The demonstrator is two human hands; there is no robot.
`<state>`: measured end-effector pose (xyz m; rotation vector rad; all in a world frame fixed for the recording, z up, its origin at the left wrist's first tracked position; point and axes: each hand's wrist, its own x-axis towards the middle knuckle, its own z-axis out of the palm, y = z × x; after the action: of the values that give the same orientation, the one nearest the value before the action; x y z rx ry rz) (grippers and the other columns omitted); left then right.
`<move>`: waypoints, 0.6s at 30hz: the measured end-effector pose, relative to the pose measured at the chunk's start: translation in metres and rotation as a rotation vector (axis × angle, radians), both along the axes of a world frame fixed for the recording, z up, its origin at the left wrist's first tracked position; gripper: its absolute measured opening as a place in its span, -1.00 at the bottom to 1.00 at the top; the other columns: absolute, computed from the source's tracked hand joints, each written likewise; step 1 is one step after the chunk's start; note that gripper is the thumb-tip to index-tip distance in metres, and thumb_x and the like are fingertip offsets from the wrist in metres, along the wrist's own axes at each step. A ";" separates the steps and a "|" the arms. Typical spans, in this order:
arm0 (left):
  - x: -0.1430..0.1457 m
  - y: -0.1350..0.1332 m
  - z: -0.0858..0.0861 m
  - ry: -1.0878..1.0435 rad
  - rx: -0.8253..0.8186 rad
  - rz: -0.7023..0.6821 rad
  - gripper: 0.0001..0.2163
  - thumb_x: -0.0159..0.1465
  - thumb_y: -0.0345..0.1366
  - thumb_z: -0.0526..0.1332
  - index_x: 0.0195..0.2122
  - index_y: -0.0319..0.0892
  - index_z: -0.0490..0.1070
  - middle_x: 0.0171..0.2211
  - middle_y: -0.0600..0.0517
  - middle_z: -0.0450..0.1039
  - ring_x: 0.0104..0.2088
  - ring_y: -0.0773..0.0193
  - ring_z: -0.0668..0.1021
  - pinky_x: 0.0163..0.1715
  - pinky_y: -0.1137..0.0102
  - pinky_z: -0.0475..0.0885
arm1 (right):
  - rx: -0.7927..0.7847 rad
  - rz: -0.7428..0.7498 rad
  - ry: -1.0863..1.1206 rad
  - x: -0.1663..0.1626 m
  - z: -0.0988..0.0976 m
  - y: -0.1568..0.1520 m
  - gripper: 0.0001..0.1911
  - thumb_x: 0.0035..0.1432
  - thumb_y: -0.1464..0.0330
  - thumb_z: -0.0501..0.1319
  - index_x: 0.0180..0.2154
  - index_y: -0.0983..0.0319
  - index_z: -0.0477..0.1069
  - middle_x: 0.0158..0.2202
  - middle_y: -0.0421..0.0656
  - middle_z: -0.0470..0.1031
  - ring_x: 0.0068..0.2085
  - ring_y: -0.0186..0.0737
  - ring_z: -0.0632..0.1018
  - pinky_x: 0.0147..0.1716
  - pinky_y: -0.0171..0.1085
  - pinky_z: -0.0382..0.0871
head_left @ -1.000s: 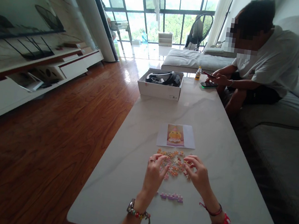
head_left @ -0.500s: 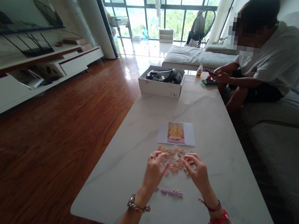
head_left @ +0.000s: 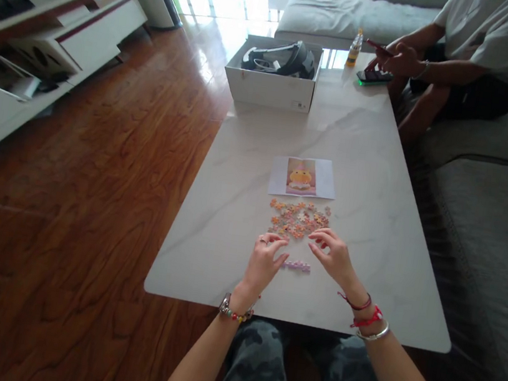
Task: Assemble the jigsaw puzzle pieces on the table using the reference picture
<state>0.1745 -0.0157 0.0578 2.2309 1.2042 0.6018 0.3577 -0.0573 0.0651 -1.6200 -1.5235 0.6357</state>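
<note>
While puzzle pieces [head_left: 298, 219] lie scattered, left hand [head_left: 265, 260] and right hand [head_left: 335, 258] hover nearby, fingers [head_left: 326, 233] parted, empty.

- Printed sheet [head_left: 324, 178]: white, lying flat, yellow figure in its picture; landmark.
- Loose puzzle pieces [head_left: 300, 219]: small, orange, pink, some pale; spread in a crowded patch just beside the sheet's near edge.
- Purple-pink strip [head_left: 299, 266]: pieces in a row, flat, roughly parallel to sheet's near edge, beyond the loose patch from the sheet.
</note>
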 end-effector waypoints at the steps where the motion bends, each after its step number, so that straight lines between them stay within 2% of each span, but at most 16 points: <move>1: -0.003 -0.006 -0.003 0.018 -0.013 -0.018 -0.80 0.07 -0.36 0.18 -0.24 -0.11 0.35 -0.24 0.01 0.26 -0.17 0.25 0.31 -0.13 0.30 0.29 | -0.019 0.021 -0.011 -0.001 -0.003 -0.005 -0.85 0.00 0.38 0.13 -0.31 0.23 0.38 -0.28 -0.11 0.37 -0.37 -0.32 0.42 -0.46 -0.35 0.35; 7: -0.005 -0.028 -0.016 0.088 -0.041 -0.076 -0.78 0.03 -0.38 0.22 -0.26 -0.11 0.36 -0.25 0.00 0.24 -0.19 0.24 0.30 -0.16 0.29 0.31 | -0.122 0.104 -0.093 -0.007 -0.016 -0.029 -0.80 0.00 0.37 0.15 -0.25 0.21 0.36 -0.29 -0.13 0.35 -0.35 -0.30 0.42 -0.39 -0.30 0.35; 13: 0.003 -0.030 -0.021 0.148 -0.040 -0.081 -0.78 0.01 -0.41 0.23 -0.29 -0.11 0.36 -0.24 0.00 0.23 -0.19 0.24 0.29 -0.16 0.29 0.30 | -0.131 0.145 -0.193 -0.019 -0.025 -0.036 -0.77 -0.02 0.41 0.15 -0.23 0.20 0.33 -0.27 -0.11 0.33 -0.22 -0.22 0.40 -0.23 -0.23 0.33; 18: 0.007 -0.026 -0.022 0.184 -0.048 -0.063 -0.84 0.01 -0.41 0.22 -0.35 -0.12 0.35 -0.25 0.01 0.23 -0.19 0.25 0.29 -0.18 0.29 0.30 | -0.147 0.165 -0.291 -0.027 -0.032 -0.030 -0.79 -0.03 0.44 0.15 -0.26 0.22 0.33 -0.27 -0.09 0.32 -0.20 -0.18 0.38 -0.23 -0.19 0.32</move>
<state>0.1813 -0.0420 0.0356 2.3145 1.2174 0.3449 0.3306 -0.0876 0.0334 -1.7692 -1.8753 0.6336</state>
